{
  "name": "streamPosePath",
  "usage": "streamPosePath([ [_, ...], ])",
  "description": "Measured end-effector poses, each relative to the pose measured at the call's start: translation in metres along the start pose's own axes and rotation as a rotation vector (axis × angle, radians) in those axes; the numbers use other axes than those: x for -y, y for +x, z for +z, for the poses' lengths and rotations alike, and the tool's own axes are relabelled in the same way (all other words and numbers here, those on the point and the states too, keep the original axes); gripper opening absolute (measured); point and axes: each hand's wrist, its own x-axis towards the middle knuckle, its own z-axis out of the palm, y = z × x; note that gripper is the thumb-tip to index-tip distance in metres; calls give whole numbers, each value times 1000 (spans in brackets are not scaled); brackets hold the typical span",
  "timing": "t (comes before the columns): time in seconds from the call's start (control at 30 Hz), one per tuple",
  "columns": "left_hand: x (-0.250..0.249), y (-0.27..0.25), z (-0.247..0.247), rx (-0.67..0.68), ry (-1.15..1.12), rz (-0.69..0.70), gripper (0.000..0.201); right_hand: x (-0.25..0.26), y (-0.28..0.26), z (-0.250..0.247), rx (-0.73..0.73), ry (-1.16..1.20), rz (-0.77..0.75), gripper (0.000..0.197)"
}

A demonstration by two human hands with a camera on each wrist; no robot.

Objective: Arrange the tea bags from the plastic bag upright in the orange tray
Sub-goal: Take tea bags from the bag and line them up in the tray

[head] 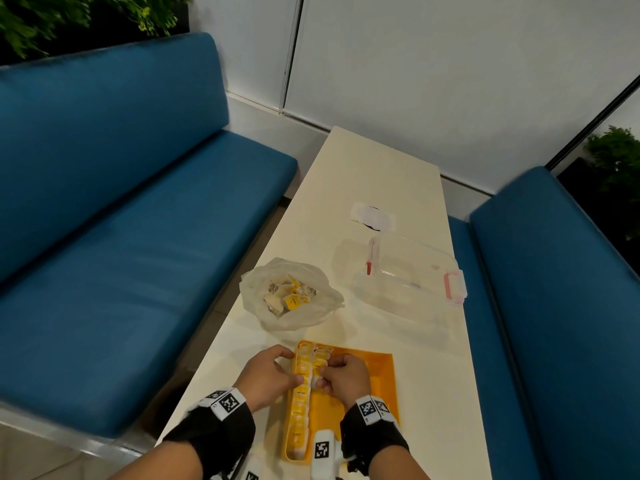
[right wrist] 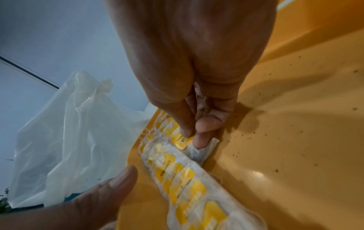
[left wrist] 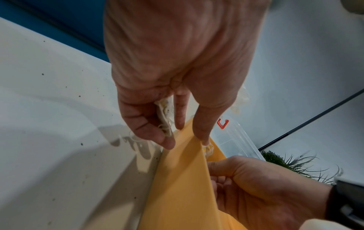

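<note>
The right hand (right wrist: 197, 96) pinches a tea bag (right wrist: 182, 140) by its tag; the left hand (left wrist: 173, 87) pinches another tea bag (left wrist: 164, 123). Each should seat upright against the row (head: 300, 396) at lower centre of the orange tray (head: 375, 379).

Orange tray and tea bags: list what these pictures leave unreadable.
- Count of tea bags in the orange tray: head view, hidden under left hand and right hand.
- Tag print: right wrist view, blurred.
- Bags left in plastic bag: head view, too small and crumpled.
</note>
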Motion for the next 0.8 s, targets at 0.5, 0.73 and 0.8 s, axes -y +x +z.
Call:
streamPosePath([
  [0.5,-35,-28,-22,76,-683,3,36,55,-77,-15,189,13,-158,22],
  [0.73,-43,-30,-9,79,-772,122,32,64,-89,-11,280,143,-55,26],
  [0.8,-42,-29,-5,71,-779,149,34,64,-89,-10,293,187,-55,24],
])
